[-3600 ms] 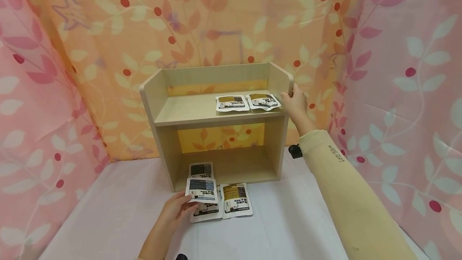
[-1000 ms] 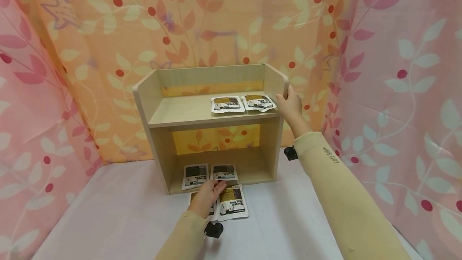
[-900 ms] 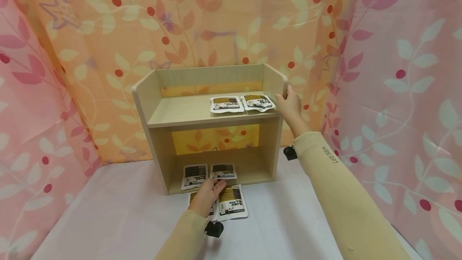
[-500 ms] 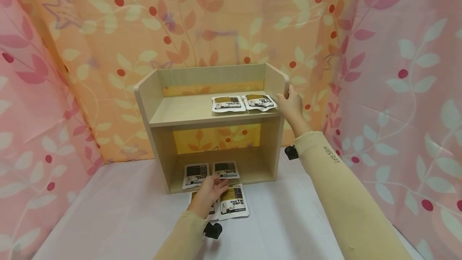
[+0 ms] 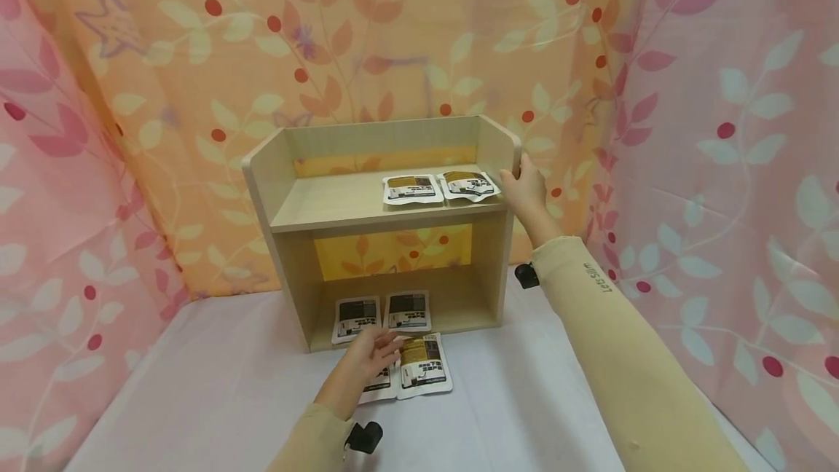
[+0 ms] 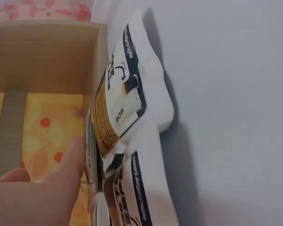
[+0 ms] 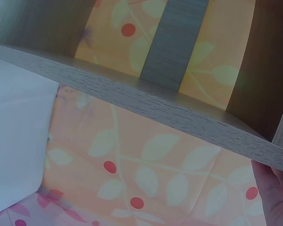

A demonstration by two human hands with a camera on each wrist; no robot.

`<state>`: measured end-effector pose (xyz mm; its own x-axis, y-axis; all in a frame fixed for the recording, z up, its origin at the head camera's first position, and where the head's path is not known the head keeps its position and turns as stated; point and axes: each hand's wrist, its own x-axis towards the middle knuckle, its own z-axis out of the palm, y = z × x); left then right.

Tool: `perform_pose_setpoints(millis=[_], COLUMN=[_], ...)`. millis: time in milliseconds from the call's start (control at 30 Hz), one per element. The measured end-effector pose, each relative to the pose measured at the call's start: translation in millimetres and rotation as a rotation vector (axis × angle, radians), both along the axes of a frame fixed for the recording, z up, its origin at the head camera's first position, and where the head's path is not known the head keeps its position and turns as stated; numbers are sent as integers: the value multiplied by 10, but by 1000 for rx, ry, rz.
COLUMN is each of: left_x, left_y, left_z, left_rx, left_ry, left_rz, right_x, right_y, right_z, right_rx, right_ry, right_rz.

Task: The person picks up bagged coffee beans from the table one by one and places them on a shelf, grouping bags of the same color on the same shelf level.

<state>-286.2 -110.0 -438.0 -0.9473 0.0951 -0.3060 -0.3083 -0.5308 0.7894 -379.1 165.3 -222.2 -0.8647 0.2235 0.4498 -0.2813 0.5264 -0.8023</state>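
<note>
A pale wooden two-tier shelf (image 5: 328, 202) stands on the white-covered table. My right hand (image 5: 529, 195) grips the front edge of its right side panel; the right wrist view shows that hand (image 7: 276, 195) at the panel's edge. Two white pouches with dark labels lie side by side on the lower tier, a left one (image 5: 357, 315) and a right one (image 5: 408, 310). Two gold-labelled pouches lie before the shelf: a right one (image 5: 424, 364) and a left one (image 5: 379, 387) partly hidden by my left hand (image 5: 363, 359). That hand hovers with loose fingers, holding nothing.
On the upper tier, towards the right, rest two more gold-labelled pouches, one (image 5: 413, 189) beside the other (image 5: 468, 186). Floral curtains (image 5: 393, 35) hang behind and on both sides. The white tablecloth (image 5: 216, 377) spreads around the shelf.
The dark-labelled pouch my left hand held earlier now lies on the lower tier, right of the other one. The left hand has let go and drawn back. The right hand keeps its grip.
</note>
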Motion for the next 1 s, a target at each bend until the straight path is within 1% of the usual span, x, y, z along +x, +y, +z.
perform_pose_setpoints(millis=[67, 200, 300, 433, 600, 667, 767, 833, 933, 1000], left_x=[55, 179, 268, 348, 423, 449, 478, 496, 514, 524], left_y=[-59, -171, -251, -352, -440, -459, -488, -514, -561, -592], left_z=[-26, -62, -79, -89, -66, -57, -51, -53, -57, -61], left_rx=[-51, -185, -285, -338, -366, -398, -464, -511, -547, -552], left_ry=[8, 39, 61, 57, 34, 28, 22, 30, 31, 26], left_rz=[-4, -10, 9, 49, 66, 80, 106, 114, 119, 123], right_x=[-2, 12, 18, 20, 33, 39, 40, 36, 32, 30], right_y=[-10, -16, -15, -14, -10, -9, -8, -11, -15, -18], right_z=[1, 7, 14, 19, 15, 12, 5, 1, -2, -3], right_rx=[-5, -15, -11, -13, -11, -9, -10, -12, -12, -10], right_ry=[5, 6, 5, 5, 10, 10, 4, 3, 8, 10], right_rz=[2, -2, -2, 3, 5, 6, 10, 12, 16, 18])
